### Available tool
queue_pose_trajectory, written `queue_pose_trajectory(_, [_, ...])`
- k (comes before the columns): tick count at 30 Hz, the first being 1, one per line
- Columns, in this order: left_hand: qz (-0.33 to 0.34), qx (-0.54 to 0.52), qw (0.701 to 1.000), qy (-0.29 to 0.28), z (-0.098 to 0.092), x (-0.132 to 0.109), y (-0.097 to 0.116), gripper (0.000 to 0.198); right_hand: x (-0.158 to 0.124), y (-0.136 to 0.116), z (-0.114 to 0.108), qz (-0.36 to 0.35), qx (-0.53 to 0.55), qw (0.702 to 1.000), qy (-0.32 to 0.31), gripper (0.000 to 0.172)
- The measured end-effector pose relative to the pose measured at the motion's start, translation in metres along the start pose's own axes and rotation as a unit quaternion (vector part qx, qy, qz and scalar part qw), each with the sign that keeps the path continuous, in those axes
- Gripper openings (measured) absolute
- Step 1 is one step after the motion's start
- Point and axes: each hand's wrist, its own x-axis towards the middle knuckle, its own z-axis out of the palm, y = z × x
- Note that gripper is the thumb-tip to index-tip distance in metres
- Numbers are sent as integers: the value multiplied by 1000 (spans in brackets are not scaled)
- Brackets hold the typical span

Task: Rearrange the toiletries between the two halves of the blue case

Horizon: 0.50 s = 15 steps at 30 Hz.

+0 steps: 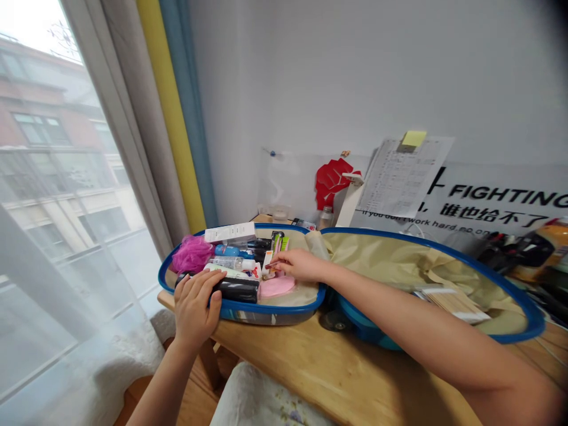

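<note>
While my left grip (197,307) rests, fingers loosely spread, over one end of the black cylinder (239,290), the rest stretches to that grip's right. A pink item (277,286) lies just nearer than my right grip (296,264), which is narrowed beside a small white box (267,258); I cannot tell whether it holds that. Beyond my left grip sit a purple mesh puff (193,254) and a long white box (229,232).

A grey, yellow and blue curtain (151,118) hangs beside a pale wall (302,77) bearing a red fist (331,182).
</note>
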Motion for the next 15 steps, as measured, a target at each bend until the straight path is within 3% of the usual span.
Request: queue_pose_trajectory(15, [1, 0, 1000, -2, -1, 1, 2, 32, 3, -1, 5, -33, -67, 997, -32, 32])
